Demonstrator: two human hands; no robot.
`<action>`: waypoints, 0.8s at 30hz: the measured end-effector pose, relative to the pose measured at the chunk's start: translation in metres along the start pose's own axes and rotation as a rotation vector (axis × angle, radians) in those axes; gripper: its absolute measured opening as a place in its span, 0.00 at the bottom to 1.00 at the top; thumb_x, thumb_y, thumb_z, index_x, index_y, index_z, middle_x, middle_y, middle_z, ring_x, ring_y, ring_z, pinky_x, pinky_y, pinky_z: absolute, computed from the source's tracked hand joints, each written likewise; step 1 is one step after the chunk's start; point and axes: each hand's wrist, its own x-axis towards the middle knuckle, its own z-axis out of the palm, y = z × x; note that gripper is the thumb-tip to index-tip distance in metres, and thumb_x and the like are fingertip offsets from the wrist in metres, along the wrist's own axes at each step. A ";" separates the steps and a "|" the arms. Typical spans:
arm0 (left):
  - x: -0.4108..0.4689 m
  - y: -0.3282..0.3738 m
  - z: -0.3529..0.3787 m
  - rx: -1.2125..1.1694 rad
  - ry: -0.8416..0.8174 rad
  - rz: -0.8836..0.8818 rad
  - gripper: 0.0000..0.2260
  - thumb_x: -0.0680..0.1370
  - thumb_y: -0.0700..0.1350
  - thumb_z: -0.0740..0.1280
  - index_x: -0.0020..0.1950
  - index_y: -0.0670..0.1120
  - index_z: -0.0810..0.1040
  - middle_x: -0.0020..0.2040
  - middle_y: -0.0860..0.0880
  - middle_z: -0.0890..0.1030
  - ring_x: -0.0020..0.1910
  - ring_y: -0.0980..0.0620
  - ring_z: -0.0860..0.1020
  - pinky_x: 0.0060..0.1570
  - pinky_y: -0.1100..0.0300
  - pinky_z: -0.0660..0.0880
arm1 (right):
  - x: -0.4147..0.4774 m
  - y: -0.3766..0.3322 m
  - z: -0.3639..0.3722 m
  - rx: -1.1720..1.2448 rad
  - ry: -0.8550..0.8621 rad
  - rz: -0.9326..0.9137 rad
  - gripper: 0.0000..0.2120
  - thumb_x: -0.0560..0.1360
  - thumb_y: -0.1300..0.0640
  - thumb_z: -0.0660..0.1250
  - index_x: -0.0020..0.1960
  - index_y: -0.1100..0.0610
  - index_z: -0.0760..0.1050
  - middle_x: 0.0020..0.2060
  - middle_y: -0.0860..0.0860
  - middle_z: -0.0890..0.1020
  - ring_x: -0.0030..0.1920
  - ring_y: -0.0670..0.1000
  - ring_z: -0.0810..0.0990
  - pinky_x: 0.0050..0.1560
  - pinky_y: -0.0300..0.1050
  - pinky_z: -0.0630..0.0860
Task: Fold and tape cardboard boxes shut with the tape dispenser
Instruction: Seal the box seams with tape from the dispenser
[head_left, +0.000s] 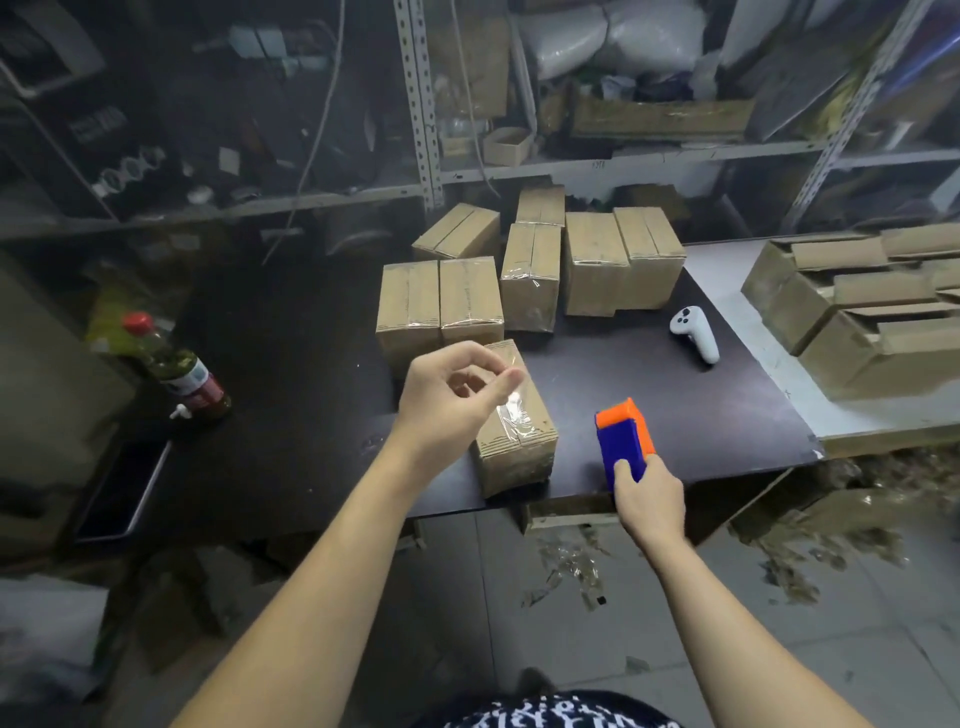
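Box (519, 441) at the worktop's (675, 405) front edge looks taped. Left hand (447, 395) hovers above it, fingers curled, pinching tape or nothing, I can't tell. Right hand (649, 499) grips the dispenser (623, 441). Next, I'd guess: set this aside.

We see a dark desk (623, 374) carrying a cluster of taped cardboard boxes (467, 301), one nearer box (519, 457), a white controller (696, 332) and a red-capped bottle (184, 374).

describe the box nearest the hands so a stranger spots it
On the dark table, near its front edge, one cardboard box lies alone, partly under the left hand and left of the blue tape dispenser gripped by the right hand. Unlike the boxes clustered behind it, it sits apart, nearest the person.
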 end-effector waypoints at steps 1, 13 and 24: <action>-0.003 0.000 0.001 -0.010 0.005 -0.033 0.06 0.75 0.45 0.77 0.45 0.44 0.85 0.39 0.48 0.85 0.39 0.40 0.82 0.42 0.43 0.79 | 0.002 -0.003 0.005 -0.041 -0.010 -0.042 0.12 0.82 0.51 0.63 0.54 0.61 0.73 0.51 0.60 0.81 0.48 0.59 0.76 0.46 0.50 0.74; -0.009 0.001 -0.001 -0.012 0.066 -0.194 0.05 0.76 0.43 0.76 0.45 0.42 0.83 0.39 0.45 0.84 0.37 0.45 0.83 0.48 0.46 0.81 | 0.024 -0.037 0.031 -0.067 -0.116 -0.145 0.22 0.77 0.52 0.75 0.67 0.59 0.74 0.58 0.61 0.82 0.57 0.63 0.78 0.53 0.51 0.72; -0.001 -0.003 0.011 -0.166 0.160 -0.262 0.07 0.78 0.37 0.73 0.49 0.32 0.80 0.44 0.39 0.85 0.34 0.56 0.80 0.37 0.65 0.76 | -0.026 -0.126 -0.011 0.615 -0.713 -0.455 0.19 0.78 0.70 0.59 0.60 0.53 0.80 0.51 0.43 0.86 0.57 0.43 0.81 0.58 0.35 0.76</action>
